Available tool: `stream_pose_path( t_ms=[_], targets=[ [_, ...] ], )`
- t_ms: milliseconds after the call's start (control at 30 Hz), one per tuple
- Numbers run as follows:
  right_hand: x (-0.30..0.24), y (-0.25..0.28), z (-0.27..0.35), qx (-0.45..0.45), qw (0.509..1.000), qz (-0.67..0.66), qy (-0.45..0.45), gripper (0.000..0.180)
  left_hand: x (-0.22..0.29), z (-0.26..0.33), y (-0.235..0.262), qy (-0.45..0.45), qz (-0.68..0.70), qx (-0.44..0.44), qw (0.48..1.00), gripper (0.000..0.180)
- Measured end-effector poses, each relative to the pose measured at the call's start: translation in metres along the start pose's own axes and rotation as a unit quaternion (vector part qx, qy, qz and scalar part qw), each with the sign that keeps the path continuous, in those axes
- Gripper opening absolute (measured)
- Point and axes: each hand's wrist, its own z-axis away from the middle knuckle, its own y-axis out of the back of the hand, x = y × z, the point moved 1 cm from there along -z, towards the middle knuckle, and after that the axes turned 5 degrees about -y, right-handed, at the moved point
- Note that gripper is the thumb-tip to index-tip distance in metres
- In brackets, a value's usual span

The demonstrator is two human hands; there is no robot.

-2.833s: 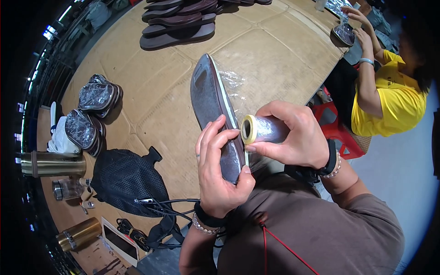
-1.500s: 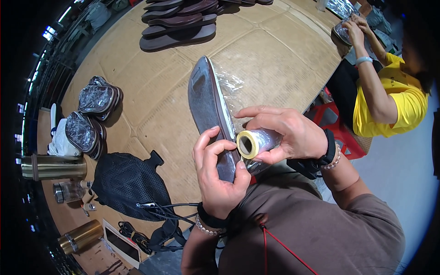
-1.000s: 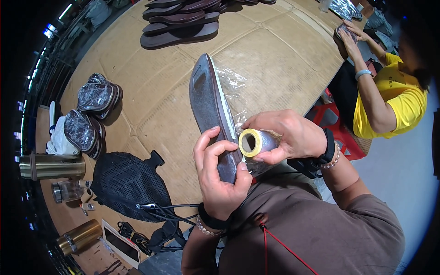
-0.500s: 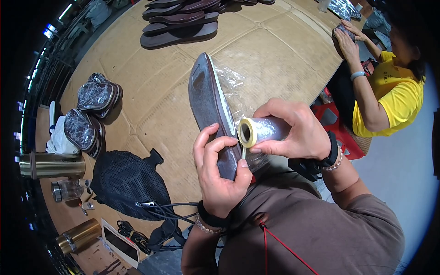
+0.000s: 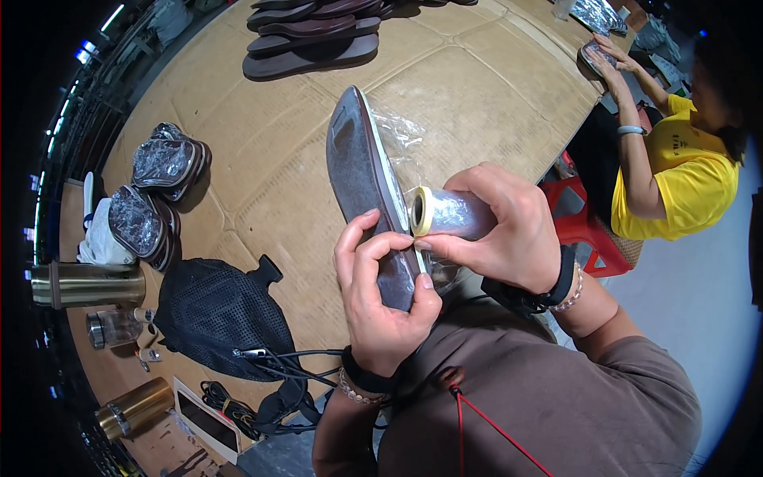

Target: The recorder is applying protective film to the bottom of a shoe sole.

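A dark brown shoe sole stands on its edge before me, tilted, with its pale side strip to the right. My left hand grips the lower end, fingers on one face and thumb on the other. A roll of clear plastic film with a yellowish rim is in my right hand, its open core end close against the sole's right side. My right thumb reaches near my left index fingertip. Loose clear film spreads behind the sole. Whether one sole or a pair is held, I cannot tell.
Brown soles are stacked at the far edge. Film-wrapped bundles lie at left, near a black mesh bag, a gold flask, a glass jar and a phone. A co-worker in yellow sits right, by a red stool.
My right hand has turned slightly and brought the film roll a little left, its thumb closer to my left fingers. My left hand stays nearly still. The co-worker's hands and arms have shifted.
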Motion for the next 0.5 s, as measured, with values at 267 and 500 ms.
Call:
stream_pose_path(
  t_ms=[267, 500],
  targets=[
    [-0.004, -0.0028, 0.0027, 0.015, 0.999, 0.038, -0.001, 0.042, 0.0009, -0.0008, -0.0008, 0.002, 0.001, 0.003, 1.0, 0.046],
    [-0.0055, -0.0042, 0.0038, 0.018, 0.999, 0.04, 0.004, 0.042, 0.0013, 0.0, -0.0008, 0.005, 0.004, 0.005, 1.0, 0.046]
  ],
)
